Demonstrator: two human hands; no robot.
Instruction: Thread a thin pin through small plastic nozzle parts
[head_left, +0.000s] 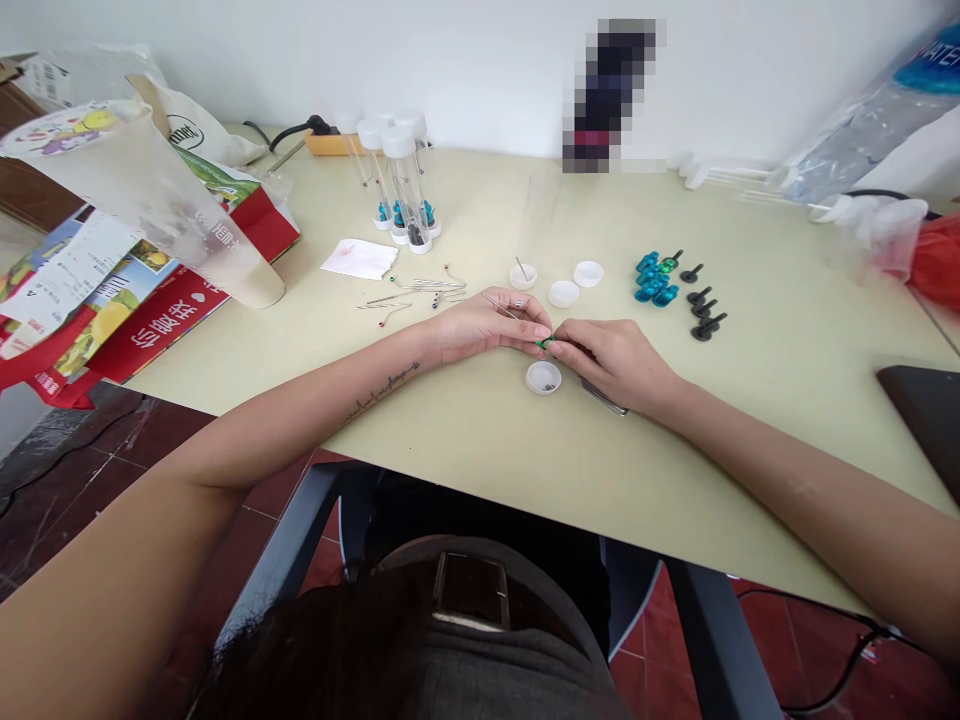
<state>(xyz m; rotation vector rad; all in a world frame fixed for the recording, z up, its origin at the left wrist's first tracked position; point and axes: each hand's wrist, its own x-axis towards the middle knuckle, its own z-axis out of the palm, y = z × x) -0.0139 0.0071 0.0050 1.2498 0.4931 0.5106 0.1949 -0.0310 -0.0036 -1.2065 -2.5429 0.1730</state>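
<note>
My left hand (491, 322) and my right hand (619, 360) meet over the table, both closed in a pinch on a small green part (545, 342). A thin metal rod (504, 308) shows along the fingers of my left hand. Just below the fingertips is a shallow white cap (543, 377) with tiny dark pieces in it. Under my right hand lies a slim metal tool (604, 397), partly hidden. Beyond the hands are more white caps (563, 293), one with a thin rod across it. Thin metal rods with coloured tips (420, 288) lie left of them.
Teal plastic pieces (655, 285) and black thumbscrew-like pieces (705, 325) lie to the right. Clear tubes (401, 180) stand at the back, near white paper (360, 259). A tall plastic cup (202, 230) and red boxes (169, 320) crowd the left; a dark device (926, 420) sits far right.
</note>
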